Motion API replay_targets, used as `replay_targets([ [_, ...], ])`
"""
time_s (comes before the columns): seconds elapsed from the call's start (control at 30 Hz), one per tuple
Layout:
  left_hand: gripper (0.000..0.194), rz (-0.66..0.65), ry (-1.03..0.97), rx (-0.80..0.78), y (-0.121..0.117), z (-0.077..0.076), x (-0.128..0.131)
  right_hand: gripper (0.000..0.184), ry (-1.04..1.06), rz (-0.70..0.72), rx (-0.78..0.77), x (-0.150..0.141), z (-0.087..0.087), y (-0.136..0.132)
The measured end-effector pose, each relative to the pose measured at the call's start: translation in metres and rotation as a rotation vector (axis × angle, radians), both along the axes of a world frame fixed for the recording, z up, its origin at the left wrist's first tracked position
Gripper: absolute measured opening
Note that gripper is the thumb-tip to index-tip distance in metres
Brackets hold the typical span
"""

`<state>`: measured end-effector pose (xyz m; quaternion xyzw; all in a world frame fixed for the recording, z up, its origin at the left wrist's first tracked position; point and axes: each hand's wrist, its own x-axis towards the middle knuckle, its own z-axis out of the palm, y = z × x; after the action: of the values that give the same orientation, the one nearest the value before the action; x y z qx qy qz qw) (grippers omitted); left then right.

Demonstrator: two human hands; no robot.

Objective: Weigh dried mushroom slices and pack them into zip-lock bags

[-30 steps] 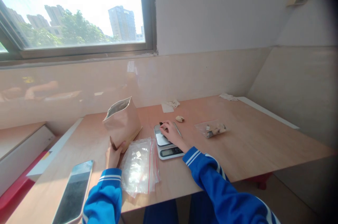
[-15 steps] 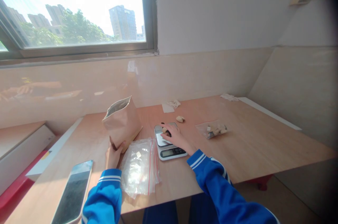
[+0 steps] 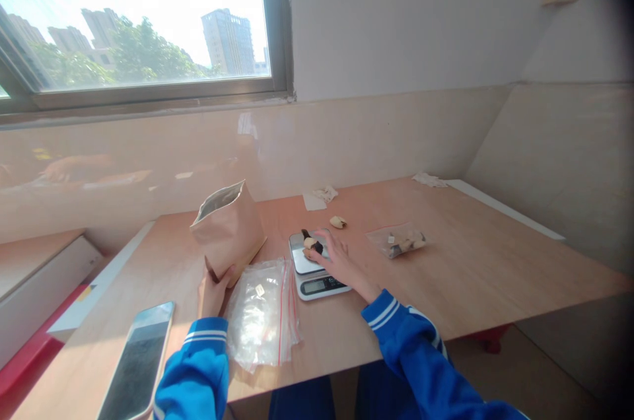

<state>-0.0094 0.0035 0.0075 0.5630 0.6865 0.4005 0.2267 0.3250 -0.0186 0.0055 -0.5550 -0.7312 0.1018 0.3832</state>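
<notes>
My left hand (image 3: 214, 291) is closed at the lower left side of a tan stand-up pouch (image 3: 230, 228) with an open top. A dark brown sliver shows by its fingers; I cannot tell what it is. My right hand (image 3: 344, 261) hovers over a small digital scale (image 3: 300, 261), fingers spread. Under its fingertips, several cream and dark dried-looking pieces (image 3: 311, 245) lie on the metal plate. The scale's display digits are too small to read. Beside the scale is a stack of clear zip bags (image 3: 260, 314) with red seal lines.
Behind the scale lies one cream piece (image 3: 338, 222). A filled clear bag (image 3: 406, 242) rests to the right. Crumpled white paper (image 3: 325, 194) lies at the back, and a phone (image 3: 139, 357) at the left. The wooden table (image 3: 475, 268) meets a tiled wall.
My right hand has opened and drawn slightly back to the right, uncovering the pieces on the scale. My left hand and the pouch have stayed in place.
</notes>
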Motion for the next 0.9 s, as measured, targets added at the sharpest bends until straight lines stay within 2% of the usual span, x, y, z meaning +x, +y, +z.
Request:
replay_targets([
  [0.2, 0.062, 0.006, 0.018, 0.054, -0.004, 0.007, 0.004, 0.04, 0.025, -0.299, 0.107, 0.041, -0.018, 0.049],
  [0.27, 0.06, -0.003, 0.028, 0.071, -0.005, 0.008, 0.004, 0.04, 0.007, -0.33, 0.084, 0.053, -0.024, 0.063],
  [0.37, 0.059, -0.011, 0.066, 0.068, -0.005, 0.009, 0.003, 0.038, -0.005, -0.341, 0.038, 0.062, -0.032, 0.07],
  [0.57, 0.058, -0.028, 0.092, 0.055, -0.005, 0.007, 0.001, 0.03, 0.025, -0.407, 0.002, 0.061, -0.038, 0.056],
  [0.67, 0.058, -0.042, 0.1, 0.044, -0.006, 0.008, 0.001, 0.033, 0.068, -0.431, 0.0, 0.056, -0.034, 0.044],
  [0.9, 0.058, 0.017, 0.105, 0.028, -0.001, 0.002, 0.001, 0.041, 0.148, -0.198, 0.042, 0.031, -0.023, 0.013],
])
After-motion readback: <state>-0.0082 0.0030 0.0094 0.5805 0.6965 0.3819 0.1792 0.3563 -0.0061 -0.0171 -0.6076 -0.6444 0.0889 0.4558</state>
